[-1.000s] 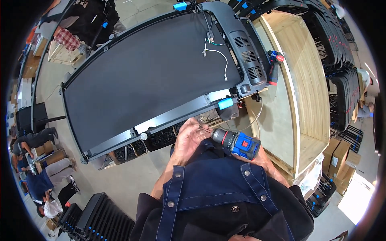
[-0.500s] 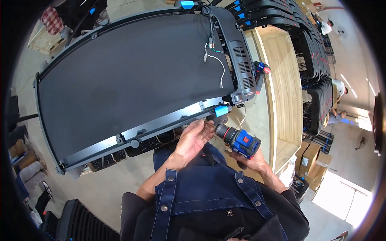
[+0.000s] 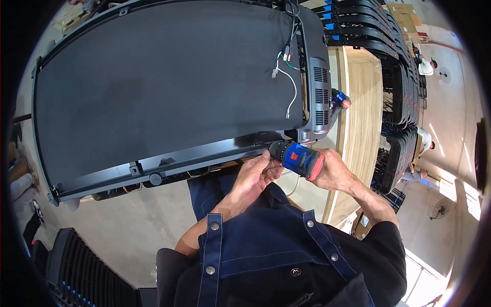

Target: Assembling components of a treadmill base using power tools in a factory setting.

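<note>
A blue, black and red cordless drill point(image 3: 296, 157) is gripped in my right hand point(image 3: 332, 171), its chuck pointing left at the near side rail point(image 3: 204, 160) of a treadmill point(image 3: 163, 87). The bit end is hidden by the chuck and my fingers. Just left of the chuck, my left hand point(image 3: 250, 178) has its thumb and fingertips pinched together beside the rail. What they hold, if anything, is too small to make out. On the black belt's right end lie dark cables and a white wire point(image 3: 294, 94) with connectors, next to the grey vented motor cover point(image 3: 320, 97).
A second drill point(image 3: 340, 99) sits past the motor cover, beside a wooden crate point(image 3: 360, 107). Black curved frames point(image 3: 365, 28) are stacked behind it. More black parts point(image 3: 87, 266) stand at the lower left. People and a fan point(image 3: 440, 209) are farther right.
My right hand has raised the drill forward to the rail, its chuck now close to the rail's edge. The left hand stays pinched by the rail. The whole view has shifted slightly.
</note>
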A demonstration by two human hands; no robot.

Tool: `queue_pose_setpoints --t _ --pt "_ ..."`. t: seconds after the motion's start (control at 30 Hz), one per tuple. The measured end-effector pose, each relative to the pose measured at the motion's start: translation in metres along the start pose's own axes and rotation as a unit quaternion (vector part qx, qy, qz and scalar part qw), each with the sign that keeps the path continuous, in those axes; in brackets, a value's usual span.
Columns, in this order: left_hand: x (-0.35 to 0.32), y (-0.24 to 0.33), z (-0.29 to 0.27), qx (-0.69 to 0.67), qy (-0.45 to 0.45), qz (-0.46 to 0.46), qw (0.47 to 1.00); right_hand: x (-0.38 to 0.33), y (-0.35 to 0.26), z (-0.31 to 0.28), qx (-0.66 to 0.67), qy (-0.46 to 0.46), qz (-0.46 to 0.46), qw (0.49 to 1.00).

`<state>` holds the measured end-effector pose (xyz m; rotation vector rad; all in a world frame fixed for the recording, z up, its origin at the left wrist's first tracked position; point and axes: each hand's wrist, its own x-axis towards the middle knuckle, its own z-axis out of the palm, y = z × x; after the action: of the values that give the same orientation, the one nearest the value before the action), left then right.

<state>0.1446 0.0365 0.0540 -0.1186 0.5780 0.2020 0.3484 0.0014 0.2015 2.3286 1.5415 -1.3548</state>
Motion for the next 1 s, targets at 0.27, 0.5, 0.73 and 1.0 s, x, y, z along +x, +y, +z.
queue_pose_setpoints --t 0.27,0.5,0.73,1.0 --pt "0.008 -0.004 -0.008 -0.006 0.022 0.004 1.0 0.013 -0.006 -0.005 -0.005 -0.035 0.017 0.999" --pt "0.007 0.001 -0.011 -0.001 0.023 0.0 1.0 0.016 -0.016 -0.003 -0.018 -0.044 0.036 0.998" --pt "0.005 0.008 -0.011 -0.01 0.038 -0.019 0.999 0.018 -0.029 -0.002 -0.057 -0.056 0.044 0.996" --pt "-0.024 0.051 0.064 0.535 -0.027 0.612 0.581 0.021 -0.029 0.001 -0.153 -0.076 0.034 0.985"
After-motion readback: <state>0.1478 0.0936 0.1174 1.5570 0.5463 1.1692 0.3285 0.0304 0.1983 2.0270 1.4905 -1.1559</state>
